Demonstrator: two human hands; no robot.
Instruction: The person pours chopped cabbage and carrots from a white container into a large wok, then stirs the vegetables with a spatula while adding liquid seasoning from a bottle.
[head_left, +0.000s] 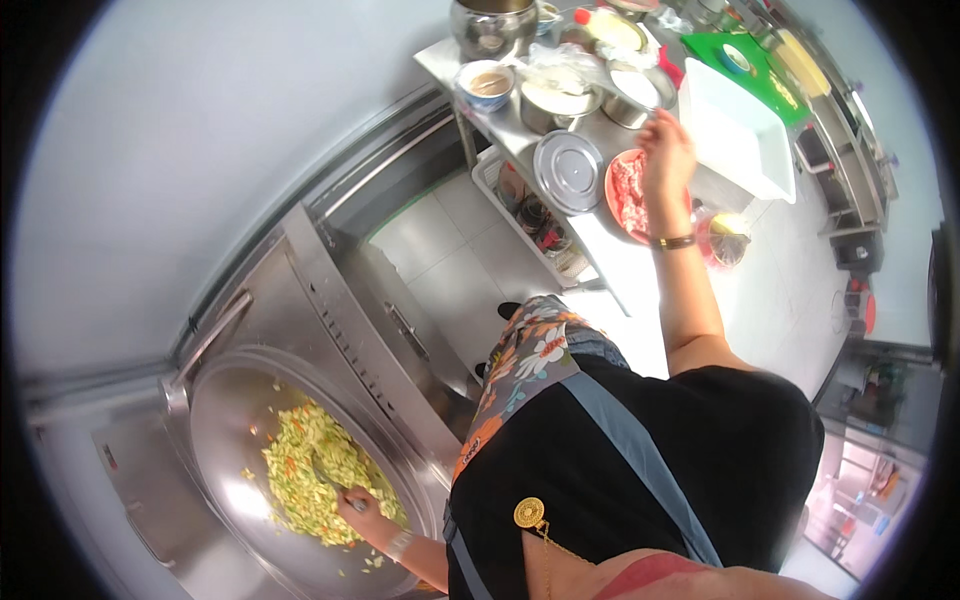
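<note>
Down in a large steel wok (240, 480) lies a heap of chopped pale-green vegetables with orange bits (300, 465). My left hand (358, 510) grips the handle of a metal cooking utensil (324, 477), whose head is buried in the vegetables. Off to the other side, my right hand (669, 154) is raised over a red bowl (611, 196) of raw sliced meat (630, 191). Its fingers are bent and blurred, close to a metal pot of white contents (636, 88); whether they hold anything is unclear.
On the steel table stand a round metal lid (568, 172), a patterned bowl of brown contents (487, 84), another metal pot (551, 109) partly under plastic, and a white tub (739, 127). A green cutting board (705, 51) lies behind. Below is a white basket (491, 169).
</note>
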